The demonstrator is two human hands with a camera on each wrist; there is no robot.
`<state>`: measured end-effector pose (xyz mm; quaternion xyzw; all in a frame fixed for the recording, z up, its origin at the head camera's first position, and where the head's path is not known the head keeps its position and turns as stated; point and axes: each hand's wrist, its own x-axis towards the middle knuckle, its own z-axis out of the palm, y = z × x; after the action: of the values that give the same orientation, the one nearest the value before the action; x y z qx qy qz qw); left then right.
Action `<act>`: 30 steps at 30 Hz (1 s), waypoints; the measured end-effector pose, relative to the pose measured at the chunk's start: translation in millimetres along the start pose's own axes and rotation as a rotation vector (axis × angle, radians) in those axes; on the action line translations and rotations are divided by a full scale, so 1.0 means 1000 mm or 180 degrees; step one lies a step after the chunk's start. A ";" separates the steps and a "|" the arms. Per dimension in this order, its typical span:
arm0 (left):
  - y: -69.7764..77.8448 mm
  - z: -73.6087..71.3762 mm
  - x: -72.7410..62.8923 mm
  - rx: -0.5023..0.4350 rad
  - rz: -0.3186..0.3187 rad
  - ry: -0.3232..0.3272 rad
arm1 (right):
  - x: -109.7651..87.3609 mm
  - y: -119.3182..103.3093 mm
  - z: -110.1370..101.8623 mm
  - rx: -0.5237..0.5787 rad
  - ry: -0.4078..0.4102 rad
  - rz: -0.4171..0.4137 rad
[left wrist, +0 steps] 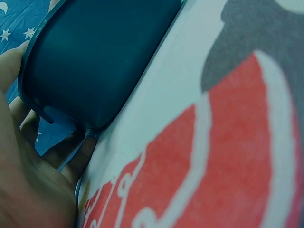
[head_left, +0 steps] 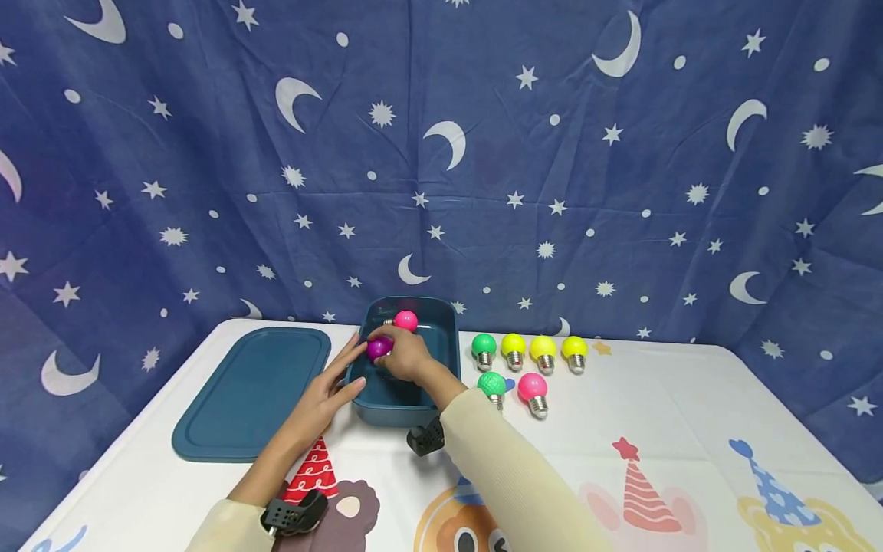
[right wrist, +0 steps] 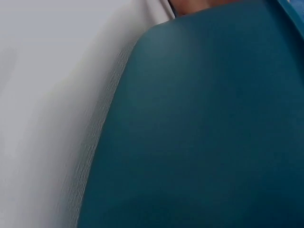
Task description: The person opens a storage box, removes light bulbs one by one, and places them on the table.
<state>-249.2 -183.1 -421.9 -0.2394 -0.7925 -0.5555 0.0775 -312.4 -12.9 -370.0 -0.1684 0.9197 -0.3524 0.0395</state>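
Note:
A dark blue rectangular box (head_left: 398,416) stands uncovered on the table. Inside it, my right hand (head_left: 408,357) pinches a purple light bulb (head_left: 378,349) near the left wall. Farther back in the box lies a pink light bulb (head_left: 405,320) on its side. My left hand (head_left: 319,400) rests against the box's left side, fingers fairly straight and thumb at the rim. In the left wrist view, that hand's fingers (left wrist: 80,159) touch the box (left wrist: 95,61) around its corner. The box's outer wall (right wrist: 190,118) fills most of the right wrist view, hiding the bulbs.
Left of the box lies a flat dark blue lid (head_left: 251,395). To its right stand a green bulb (head_left: 484,346) and yellow bulbs (head_left: 543,349) in a row, with a textured green bulb (head_left: 492,385) and a pink bulb (head_left: 533,389) in front. A starry curtain (head_left: 441,192) hangs behind.

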 end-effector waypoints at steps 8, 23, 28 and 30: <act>0.003 -0.001 -0.003 -0.0031 0.0037 0.0008 | -0.002 -0.001 0.000 0.0030 -0.0009 0.0076; 0.002 0.000 -0.003 -0.0085 -0.0060 -0.0038 | -0.019 0.002 -0.027 0.0303 -0.0036 -0.0265; 0.002 0.000 -0.002 -0.0101 -0.0050 -0.0031 | -0.035 0.008 -0.049 0.0377 -0.0045 -0.0427; 0.001 0.000 -0.001 -0.0103 -0.0014 -0.0021 | -0.043 0.011 -0.061 0.0402 -0.0022 -0.0451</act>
<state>-247.8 -183.5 -421.5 -0.2407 -0.7842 -0.5677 0.0698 -286.5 48.0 -333.8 -0.2313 0.8813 -0.4110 0.0282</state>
